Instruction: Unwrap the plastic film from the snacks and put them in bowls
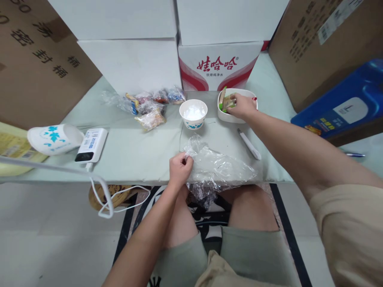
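At the table's front edge my left hand (181, 169) pinches a crumpled sheet of clear plastic film (223, 165), which spreads to the right and hangs over the edge. My right hand (243, 107) reaches into a white bowl (231, 117), its fingers closed on a small green-and-tan packet (229, 101). A second such packet (222, 98) leans against the bowl's left wall. Left of it stands a white paper cup (194, 115) with a blue leaf print and clear plastic inside. Farther left lie several clear-wrapped small packets (151, 118).
A white utility knife (249, 144) lies below the bowl. On the left are a power bank (92, 145) with a white cable and a tipped paper cup (54, 138). White cartons (220, 65) line the back; a blue bottle (341, 103) and a brown carton (326, 52) stand at right.
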### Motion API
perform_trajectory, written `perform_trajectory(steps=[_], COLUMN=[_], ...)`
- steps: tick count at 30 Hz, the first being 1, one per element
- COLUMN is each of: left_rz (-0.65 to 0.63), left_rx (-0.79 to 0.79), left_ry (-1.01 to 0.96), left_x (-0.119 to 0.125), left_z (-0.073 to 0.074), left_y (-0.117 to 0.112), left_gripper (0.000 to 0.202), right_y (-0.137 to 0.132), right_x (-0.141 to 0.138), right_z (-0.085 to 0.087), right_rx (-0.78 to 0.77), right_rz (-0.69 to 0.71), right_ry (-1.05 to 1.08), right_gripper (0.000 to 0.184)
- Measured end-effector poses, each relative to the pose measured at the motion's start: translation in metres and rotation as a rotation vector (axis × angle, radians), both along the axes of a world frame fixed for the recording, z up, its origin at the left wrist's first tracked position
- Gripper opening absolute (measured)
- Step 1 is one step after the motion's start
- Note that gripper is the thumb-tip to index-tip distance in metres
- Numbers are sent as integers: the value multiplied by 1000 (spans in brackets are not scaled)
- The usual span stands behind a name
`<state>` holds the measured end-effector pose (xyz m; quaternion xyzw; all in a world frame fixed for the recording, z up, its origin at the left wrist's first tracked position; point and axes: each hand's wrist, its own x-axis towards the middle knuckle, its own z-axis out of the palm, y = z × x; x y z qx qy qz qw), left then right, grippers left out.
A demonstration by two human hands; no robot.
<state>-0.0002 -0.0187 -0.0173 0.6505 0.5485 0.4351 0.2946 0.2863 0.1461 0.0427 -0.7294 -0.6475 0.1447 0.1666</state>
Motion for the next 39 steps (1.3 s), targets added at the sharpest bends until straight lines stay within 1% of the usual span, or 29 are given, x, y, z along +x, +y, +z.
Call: perform_trajectory(steps=[3,6,8,13,17,23,25,29,31,33,35,37,39], left_rz=[4,1,-2,-10,-12,-6,-10,-5,-2,-4,-9,-15,-15], left_rx=[4,5,6,20,22,21,23,23,16,10,9,11,9], left_ry=[1,3,1,-4,-12,-18,-19,-6,0,2,-1,-2,-3], left_x=[0,0,0,0,0,0,0,0,0,0,0,0,0], left_z=[1,1,1,2,3,2,2,3,3,3,3,3,4], left_y=[0,0,0,-1,-1,-1,-2,-2,-3,-3,-2,-2,-2], left_gripper=[30,30,30,31,31,31,31,31,31,30,30,31,30], right_y=[1,1,2,7,12,7,5,8,11,15,19,22,22], right_x=[-8,-15,-18,-19,-16,-21,-22,-19,-18,-17,-17,-16,-15], right_z=[6,12,13,11,12,14,12,4,-1,-5,-7,-8,-8], right_rx=[95,175,199,159,156,120,113,128,147,174,192,184,173], right_rz=[-51,-16,-5,17,21,55,59,82,95,107,125,138,155], right_ry=[-95,-132,-158,-244,-250,-304,-304,-253,-246,-249,-240,-209,-160], right_gripper=[37,40,42,44,42,42,41,30,27,31,42,53,59])
